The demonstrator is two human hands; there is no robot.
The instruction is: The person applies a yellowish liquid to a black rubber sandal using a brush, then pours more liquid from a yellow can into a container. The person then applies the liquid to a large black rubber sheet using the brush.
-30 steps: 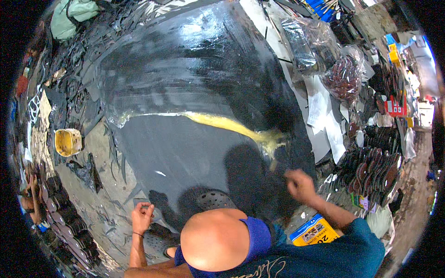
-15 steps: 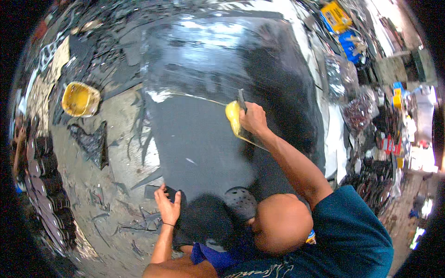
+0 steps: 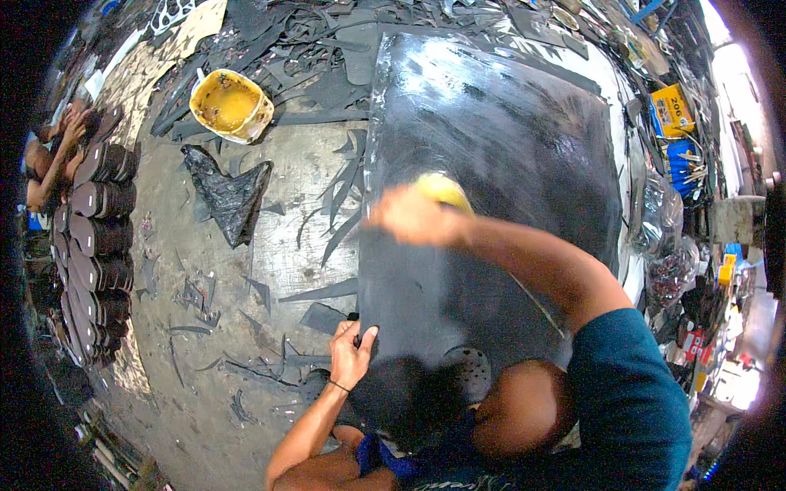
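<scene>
A large black sheet (image 3: 499,139) lies on the floor in front of me, its far part wet and shiny, its near part matte. Over its left middle, my right hand (image 3: 417,217) is closed and smeared by motion. It grips a dark-handled spreader, mostly hidden now behind the hand. Thick yellow glue (image 3: 444,191) shows just beyond the knuckles. At the sheet's near left edge, my left hand (image 3: 352,356) pinches the edge between thumb and fingers; the fingertips are partly hidden. A dark, holed clog (image 3: 467,373) is near my knee.
A yellow-stained tub (image 3: 232,106) of glue stands at the far left, with a crumpled black plastic bag (image 3: 229,194) nearer. Dark offcuts (image 3: 319,292) litter the floor. Stacked dark soles (image 3: 98,237) line the left, beside another person's hands (image 3: 70,131). Clear plastic bags (image 3: 661,214) lie right.
My right hand has swept left across the sheet with the spreader, and the wet area reaches nearer. My left thumb and fingers have closed at the edge. The whole view has shifted.
</scene>
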